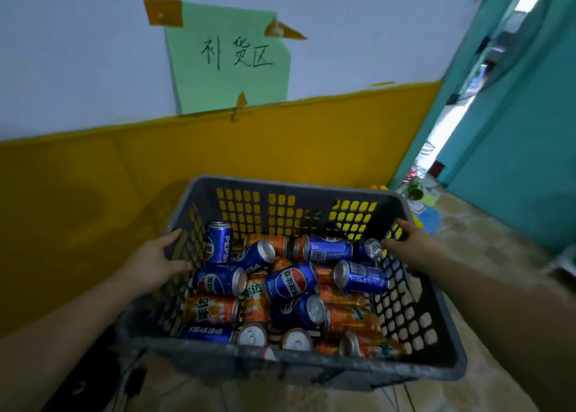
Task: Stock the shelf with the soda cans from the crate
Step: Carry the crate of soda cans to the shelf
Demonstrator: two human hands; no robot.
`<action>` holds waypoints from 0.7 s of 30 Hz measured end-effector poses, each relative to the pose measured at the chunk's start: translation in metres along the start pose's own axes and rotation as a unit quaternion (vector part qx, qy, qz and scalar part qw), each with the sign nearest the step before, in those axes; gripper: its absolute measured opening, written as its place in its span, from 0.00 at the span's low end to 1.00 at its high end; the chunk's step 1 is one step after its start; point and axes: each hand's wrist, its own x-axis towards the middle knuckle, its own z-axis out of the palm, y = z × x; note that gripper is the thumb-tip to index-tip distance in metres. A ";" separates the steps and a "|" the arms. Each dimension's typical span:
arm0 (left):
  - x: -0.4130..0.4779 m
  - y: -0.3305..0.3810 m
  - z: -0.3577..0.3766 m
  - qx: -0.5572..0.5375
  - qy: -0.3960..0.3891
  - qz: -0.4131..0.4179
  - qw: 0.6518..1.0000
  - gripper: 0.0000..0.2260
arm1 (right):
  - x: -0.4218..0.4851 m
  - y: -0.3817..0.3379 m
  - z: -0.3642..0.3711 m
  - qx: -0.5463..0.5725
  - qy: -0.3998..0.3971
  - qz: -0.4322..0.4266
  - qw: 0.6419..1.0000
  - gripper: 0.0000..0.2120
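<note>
Both arms reach out, one on each side of the crate (280, 363). L hand (156, 262) grips the crate's left side, thumb on the inside by the holes. R hand (408, 246) grips the right side near the top. Crate is gray w/ holes all round, close to the yellow wall (93, 193). Inside is a messy pile of cans (291, 282), blue & orange, most lying down. One blue can (218, 243) stands up in the far left corner. A green paper (227, 59) is taped higher up.

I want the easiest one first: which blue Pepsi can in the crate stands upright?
The Pepsi can in the far left corner of the crate, beside the left hand. Its top faces up; the other blue cans lie on their sides or tilted.
</note>
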 end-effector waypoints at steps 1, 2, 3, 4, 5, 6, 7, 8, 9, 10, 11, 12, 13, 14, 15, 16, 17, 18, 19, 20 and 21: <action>-0.002 0.013 0.006 0.014 -0.010 0.012 1.000 0.37 | -0.008 0.016 -0.009 0.007 0.009 0.013 1.000 0.37; -0.005 0.027 0.013 0.027 -0.021 0.024 0.999 0.37 | -0.016 0.032 -0.018 0.010 0.019 0.024 0.999 0.37; -0.008 0.040 0.022 0.036 -0.031 0.036 0.998 0.37 | -0.025 0.050 -0.027 0.016 0.028 0.036 0.999 0.37; -0.010 0.053 0.033 0.044 -0.041 0.047 0.997 0.37 | -0.034 0.068 -0.036 0.026 0.035 0.050 0.998 0.37; -0.013 0.065 0.045 0.052 -0.050 0.059 0.996 0.37 | -0.042 0.087 -0.045 0.036 0.040 0.064 0.996 0.37; -0.016 0.077 0.058 0.058 -0.058 0.068 0.994 0.37 | -0.052 0.106 -0.054 0.041 0.045 0.079 0.995 0.37; -0.018 0.090 0.073 0.060 -0.066 0.077 0.993 0.37 | -0.062 0.126 -0.064 0.046 0.052 0.097 0.993 0.36; -0.021 0.104 0.089 0.060 -0.073 0.087 0.992 0.36 | -0.073 0.147 -0.074 0.051 0.060 0.115 0.990 0.36; -0.025 0.117 0.105 0.063 -0.082 0.099 0.990 0.36 | -0.082 0.167 -0.084 0.058 0.066 0.134 0.987 0.35; -0.029 0.130 0.123 0.071 -0.091 0.111 0.987 0.35 | -0.092 0.189 -0.093 0.058 0.070 0.153 0.984 0.35; -0.034 0.143 0.140 0.080 -0.099 0.120 0.984 0.35 | -0.101 0.209 -0.102 0.054 0.074 0.167 0.982 0.35; -0.039 0.156 0.158 0.085 -0.109 0.129 0.982 0.34 | -0.111 0.229 -0.112 0.051 0.079 0.178 0.979 0.35; -0.045 0.169 0.176 0.084 -0.118 0.137 0.980 0.34 | -0.120 0.250 -0.121 0.052 0.086 0.189 0.977 0.34; -0.049 0.182 0.194 0.082 -0.129 0.146 0.978 0.34 | -0.128 0.269 -0.129 0.056 0.093 0.202 0.973 0.34; -0.054 0.196 0.211 0.080 -0.141 0.153 0.975 0.34 | -0.135 0.289 -0.137 0.058 0.097 0.216 0.970 0.34; -0.058 0.208 0.230 0.077 -0.157 0.157 0.972 0.34 | -0.142 0.308 -0.144 0.059 0.097 0.229 0.967 0.35; -0.062 0.221 0.248 0.075 -0.172 0.161 0.969 0.33 | -0.149 0.326 -0.150 0.060 0.098 0.242 0.963 0.35; -0.067 0.234 0.265 0.073 -0.184 0.162 0.967 0.33 | -0.155 0.343 -0.156 0.060 0.101 0.255 0.960 0.35; -0.071 0.247 0.281 0.072 -0.194 0.165 0.964 0.33 | -0.162 0.359 -0.162 0.061 0.105 0.272 0.955 0.35; -0.074 0.259 0.298 0.078 -0.203 0.173 0.961 0.33 | -0.168 0.375 -0.166 0.066 0.112 0.290 0.948 0.36; -0.076 0.273 0.314 0.088 -0.215 0.186 0.955 0.34 | -0.175 0.390 -0.170 0.074 0.117 0.308 0.941 0.36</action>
